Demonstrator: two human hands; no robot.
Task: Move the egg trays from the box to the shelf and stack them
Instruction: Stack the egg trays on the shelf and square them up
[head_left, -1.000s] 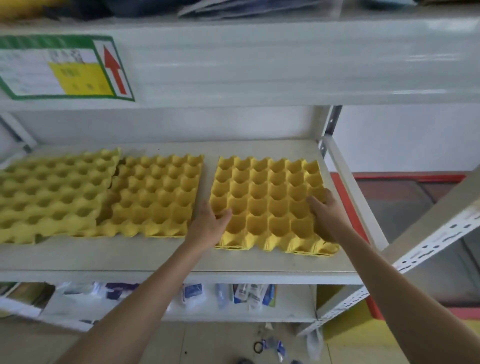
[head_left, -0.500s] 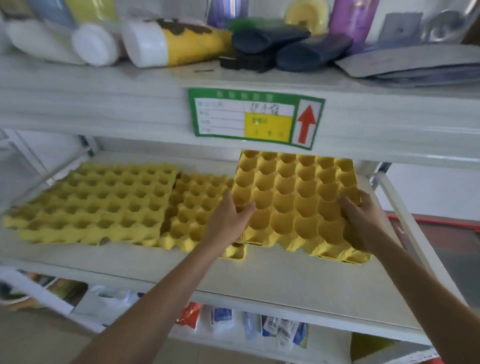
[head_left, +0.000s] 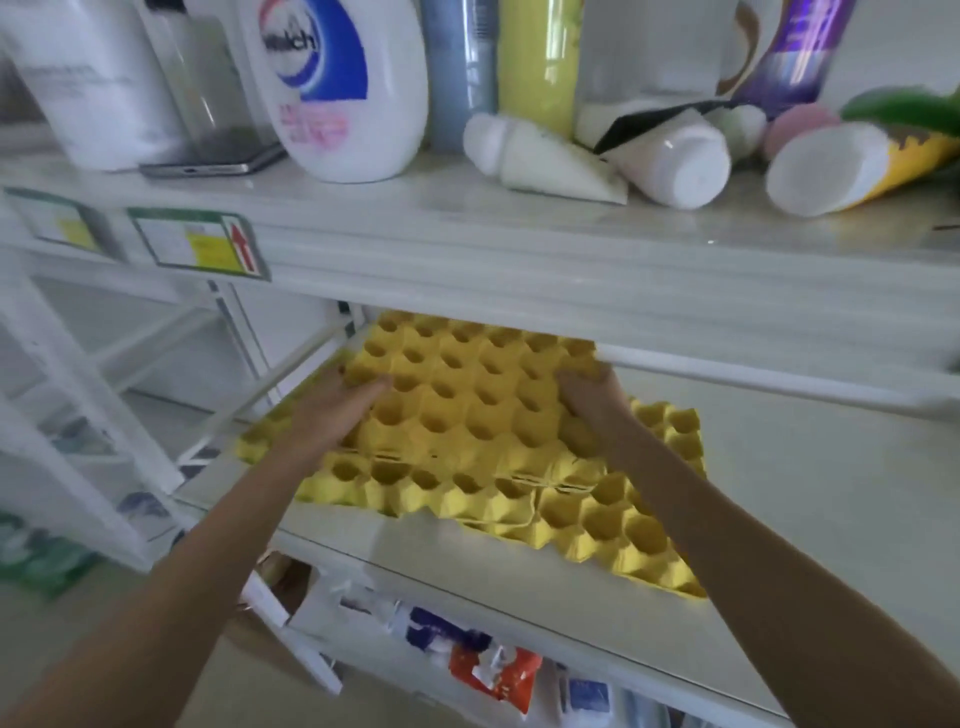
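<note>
Since half a second earlier, both hands had carried the lifted yellow egg tray (head_left: 467, 395) leftward, over the trays already lying on the middle shelf (head_left: 810, 499), and the camera had swung so that the upper shelf's bottles filled the top of the view.

On the left, the left hand (head_left: 332, 410) gripped the tray's left edge, thumb on top and fingers curled out of sight beneath. The tray hung tilted, its far edge close under the lip of the upper shelf (head_left: 519, 244). Its near edge hovered over a second egg tray (head_left: 415, 483) lying by the shelf's front edge. A third egg tray (head_left: 639, 525) lay beside that one, toward the right, and the two seemed to overlap. The right hand (head_left: 592, 400) clasped the carried tray's right edge, fingers closed around it.

The step in hand appeared to be stacking. The next move would call for lowering the tray square onto a lower one, so that the cups nested. Since the lower trays lay skewed to each other, it might seat unevenly unless they were straightened first.

Around them, a shelf label with a red arrow (head_left: 200, 244) hung on the upper shelf's front edge at left. Above it stood a white Walch bottle (head_left: 332, 83), and further right several white tubes (head_left: 670, 156) lay on their sides. The low upper shelf limited how high the tray could be tipped. Packets (head_left: 493, 670) crowded the bottom shelf.
</note>
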